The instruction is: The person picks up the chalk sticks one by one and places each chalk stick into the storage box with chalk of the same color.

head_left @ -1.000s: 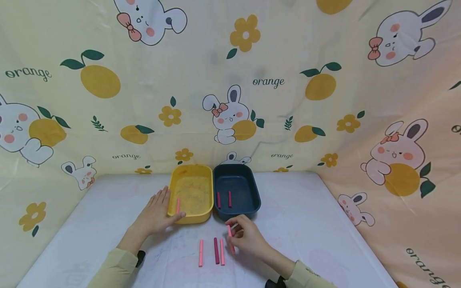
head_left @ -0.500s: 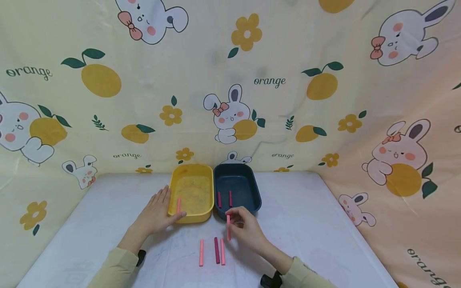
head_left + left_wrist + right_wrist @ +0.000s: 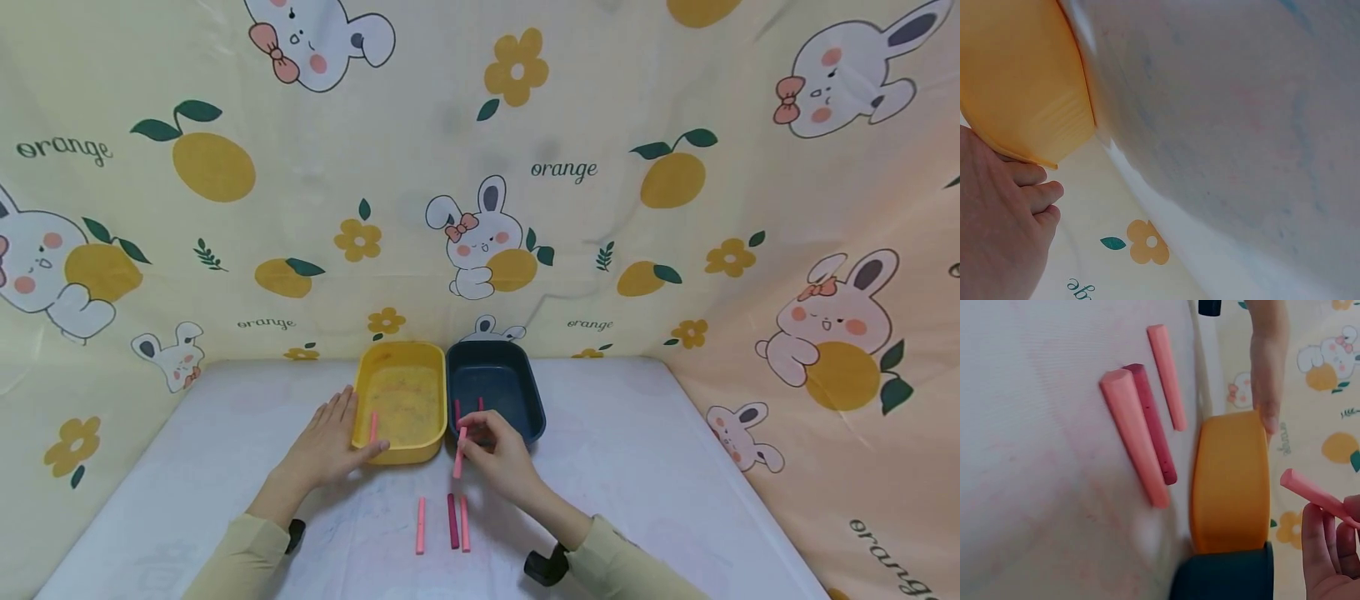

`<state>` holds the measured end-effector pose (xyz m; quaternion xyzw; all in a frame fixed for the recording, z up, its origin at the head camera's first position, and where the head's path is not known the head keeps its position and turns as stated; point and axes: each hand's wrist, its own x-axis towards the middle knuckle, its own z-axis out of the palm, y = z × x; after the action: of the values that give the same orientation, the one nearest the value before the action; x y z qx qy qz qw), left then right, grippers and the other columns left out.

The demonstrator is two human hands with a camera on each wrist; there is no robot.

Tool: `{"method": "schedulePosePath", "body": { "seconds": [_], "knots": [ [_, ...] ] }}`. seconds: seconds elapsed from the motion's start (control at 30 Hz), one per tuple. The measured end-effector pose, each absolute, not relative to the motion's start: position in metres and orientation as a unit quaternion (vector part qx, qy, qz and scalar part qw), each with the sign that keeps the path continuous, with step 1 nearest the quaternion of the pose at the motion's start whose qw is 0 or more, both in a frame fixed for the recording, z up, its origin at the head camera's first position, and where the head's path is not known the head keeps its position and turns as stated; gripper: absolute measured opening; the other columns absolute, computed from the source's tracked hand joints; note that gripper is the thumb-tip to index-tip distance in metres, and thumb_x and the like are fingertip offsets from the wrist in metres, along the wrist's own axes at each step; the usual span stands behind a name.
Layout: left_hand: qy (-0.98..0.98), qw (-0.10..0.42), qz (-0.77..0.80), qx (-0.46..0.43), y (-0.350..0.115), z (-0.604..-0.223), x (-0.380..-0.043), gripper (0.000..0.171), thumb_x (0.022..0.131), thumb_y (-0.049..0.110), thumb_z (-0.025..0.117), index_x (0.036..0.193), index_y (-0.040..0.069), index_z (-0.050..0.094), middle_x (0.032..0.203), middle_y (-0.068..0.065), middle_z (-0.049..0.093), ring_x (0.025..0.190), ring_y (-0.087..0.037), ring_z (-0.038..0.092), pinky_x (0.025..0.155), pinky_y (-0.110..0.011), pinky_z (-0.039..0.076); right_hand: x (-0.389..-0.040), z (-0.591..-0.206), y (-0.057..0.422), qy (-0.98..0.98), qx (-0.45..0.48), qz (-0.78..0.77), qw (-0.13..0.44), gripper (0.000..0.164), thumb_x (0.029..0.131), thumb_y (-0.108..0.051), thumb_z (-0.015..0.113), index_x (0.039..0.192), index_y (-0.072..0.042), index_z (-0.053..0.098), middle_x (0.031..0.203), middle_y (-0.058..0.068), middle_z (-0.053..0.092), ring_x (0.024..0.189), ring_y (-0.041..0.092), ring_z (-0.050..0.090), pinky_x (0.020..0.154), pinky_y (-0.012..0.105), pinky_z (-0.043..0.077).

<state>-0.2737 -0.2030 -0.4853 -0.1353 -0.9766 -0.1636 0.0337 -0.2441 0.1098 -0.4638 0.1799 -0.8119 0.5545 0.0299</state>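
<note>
My right hand (image 3: 501, 460) pinches a pink crayon-like stick (image 3: 460, 452) in front of the dark blue tub (image 3: 536, 417); the stick slants in the air. In the right wrist view the same pink stick (image 3: 1313, 490) juts from the fingertips. My left hand (image 3: 322, 442) rests against the left side of the yellow tub (image 3: 431, 454), fingers straight along it and thumb over its near rim. One pink stick (image 3: 373, 425) lies in the yellow tub. Inside the blue tub are two dark pink sticks (image 3: 481, 404), partly hidden by my right hand.
On the white table (image 3: 615, 500) before the tubs lie a pink stick (image 3: 421, 525), a dark red stick (image 3: 453, 521) and another pink stick (image 3: 465, 523) close beside it. A patterned cloth (image 3: 300, 208) hangs behind the table.
My right hand has lifted the pink stick from beside the others and carried it forward and to the left. The left hand has stayed on the yellow tub.
</note>
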Motion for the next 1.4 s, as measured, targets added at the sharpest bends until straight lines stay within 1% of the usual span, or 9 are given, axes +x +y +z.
{"method": "schedulePosePath", "body": {
  "seconds": [0.17,0.47,0.6,0.73,0.87,1.0,1.17,1.3,1.4],
  "knots": [
    [-0.977,0.036,-0.161,-0.138,-0.204,-0.485,-0.274,0.118,0.094,0.076,0.052,0.159,-0.016,0.016,0.168,-0.032,0.014,0.154,-0.051,0.019,0.125,-0.064,0.018,-0.251,-0.46,0.1,-0.811,0.182,0.555,0.034,0.025,0.1,-0.012,0.071,0.124,-0.017,0.066,0.118,0.001,0.065,0.104,0.019,0.064,0.088,0.022,0.058],
    [-0.976,0.031,-0.165,-0.139,-0.202,-0.483,-0.274,0.118,0.094,0.076,0.053,0.159,-0.015,0.016,0.168,-0.032,0.014,0.154,-0.051,0.018,0.125,-0.064,0.017,-0.263,-0.458,0.081,-0.795,0.198,0.571,0.056,0.025,0.1,-0.009,0.07,0.124,-0.012,0.066,0.119,0.004,0.065,0.105,0.019,0.063,0.091,0.027,0.056],
    [-0.977,0.027,-0.162,-0.137,-0.202,-0.483,-0.274,0.117,0.094,0.075,0.053,0.159,-0.015,0.016,0.169,-0.032,0.013,0.154,-0.051,0.018,0.125,-0.063,0.017,-0.269,-0.458,0.071,-0.79,0.2,0.576,0.063,0.026,0.1,-0.008,0.07,0.126,-0.01,0.066,0.118,0.006,0.065,0.1,0.021,0.062,0.081,0.022,0.053],
    [-0.976,0.032,-0.163,-0.139,-0.203,-0.482,-0.274,0.116,0.094,0.074,0.055,0.159,-0.015,0.017,0.169,-0.032,0.014,0.154,-0.051,0.019,0.125,-0.063,0.017,-0.275,-0.456,0.062,-0.781,0.205,0.586,0.064,0.025,0.1,-0.009,0.07,0.125,-0.011,0.066,0.119,0.005,0.066,0.1,0.02,0.065,0.077,0.019,0.051],
    [-0.975,0.041,-0.162,-0.144,-0.204,-0.481,-0.274,0.116,0.095,0.074,0.054,0.158,-0.016,0.019,0.168,-0.033,0.015,0.153,-0.052,0.02,0.124,-0.064,0.018,-0.282,-0.457,0.053,-0.779,0.212,0.587,0.062,0.022,0.1,-0.008,0.07,0.122,-0.01,0.067,0.118,0.005,0.065,0.102,0.019,0.069,0.081,0.023,0.056],
    [-0.975,0.045,-0.16,-0.146,-0.204,-0.481,-0.272,0.115,0.095,0.074,0.052,0.157,-0.017,0.02,0.167,-0.033,0.017,0.153,-0.052,0.022,0.124,-0.064,0.019,-0.288,-0.46,0.045,-0.776,0.215,0.592,0.047,0.023,0.101,-0.008,0.068,0.123,-0.005,0.066,0.119,0.006,0.063,0.104,0.02,0.069,0.088,0.027,0.06],
    [-0.976,0.042,-0.16,-0.145,-0.203,-0.481,-0.271,0.114,0.096,0.074,0.051,0.157,-0.017,0.02,0.167,-0.033,0.017,0.153,-0.052,0.022,0.124,-0.064,0.02,-0.294,-0.46,0.034,-0.769,0.227,0.596,0.033,0.022,0.101,-0.006,0.067,0.123,-0.002,0.065,0.119,0.009,0.063,0.105,0.022,0.069,0.09,0.029,0.061],
    [-0.976,0.034,-0.161,-0.143,-0.204,-0.482,-0.272,0.115,0.095,0.075,0.05,0.158,-0.016,0.019,0.168,-0.033,0.015,0.153,-0.052,0.02,0.124,-0.064,0.018,-0.299,-0.46,0.028,-0.777,0.245,0.579,0.031,0.02,0.1,-0.006,0.069,0.12,-0.003,0.066,0.116,0.009,0.065,0.1,0.021,0.071,0.09,0.03,0.061],
    [-0.976,0.028,-0.162,-0.14,-0.204,-0.483,-0.273,0.116,0.095,0.076,0.05,0.158,-0.015,0.019,0.169,-0.032,0.014,0.154,-0.051,0.019,0.125,-0.063,0.017,-0.305,-0.462,0.025,-0.787,0.255,0.562,0.022,0.018,0.1,-0.008,0.069,0.118,-0.007,0.067,0.114,0.005,0.066,0.096,0.016,0.071,0.087,0.027,0.061]
  ]
}}
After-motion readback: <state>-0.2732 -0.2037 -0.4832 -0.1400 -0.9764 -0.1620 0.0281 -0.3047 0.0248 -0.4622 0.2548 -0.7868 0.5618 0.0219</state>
